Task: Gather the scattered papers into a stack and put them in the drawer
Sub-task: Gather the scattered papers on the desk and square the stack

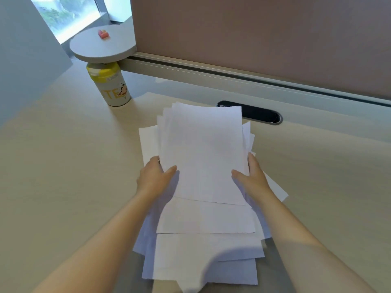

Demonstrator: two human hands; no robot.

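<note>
Both hands squaring a loose pile of white papers on the desk.

The left hand (155, 176) and right hand (252, 176) each clasp a side edge of the upper sheaf of papers (203, 153), thumbs on top, fingers curled under. More sheets lie fanned beneath, reaching the desk's (63, 166) near edge. A yellow-lidded tin (112, 85) stands toward the far left corner; a black cable grommet (260, 114) sits just behind the papers.

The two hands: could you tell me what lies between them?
In the head view, the left hand and right hand flank the top sheets of the paper pile.
</note>
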